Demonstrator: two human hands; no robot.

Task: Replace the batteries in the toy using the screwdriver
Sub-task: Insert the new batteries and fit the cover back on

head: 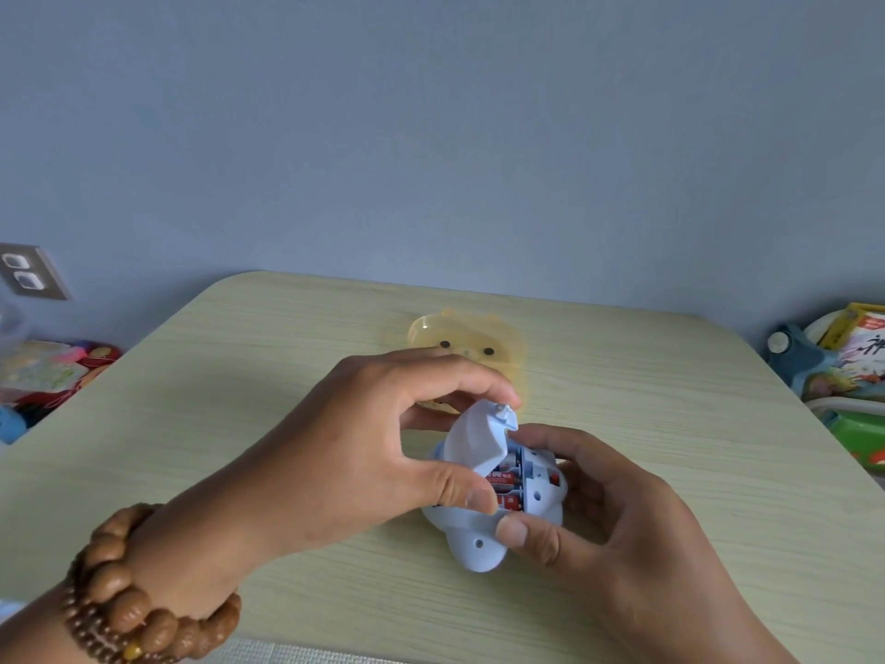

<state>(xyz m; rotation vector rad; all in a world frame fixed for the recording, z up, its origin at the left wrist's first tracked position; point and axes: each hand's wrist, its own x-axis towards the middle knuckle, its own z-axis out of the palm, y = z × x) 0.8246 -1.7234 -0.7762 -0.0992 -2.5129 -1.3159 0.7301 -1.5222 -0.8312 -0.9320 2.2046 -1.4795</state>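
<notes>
Pale wood table (239, 400) holding blue toy (479, 548) near front centre. Left hand (373, 448) pinching battery cover (474, 438), tilting it above batteries (505, 481); right hand (632, 543) gripping toy body. Best moving cover slowly, not forcing tabs.

Left grip (364, 452) pinches the battery cover (474, 438), thumb low, fingers on top. The cover is tilted up off the pale blue toy (479, 543). Red batteries (505, 481) visible in the open compartment. Right grip (618, 519) holds the toy's right side, thumb on its near edge. Toy on the worktop (239, 400). Yellow translucent bear-face piece (467, 347) just behind. Beaded bracelet (119, 596) on left wrist.
</notes>
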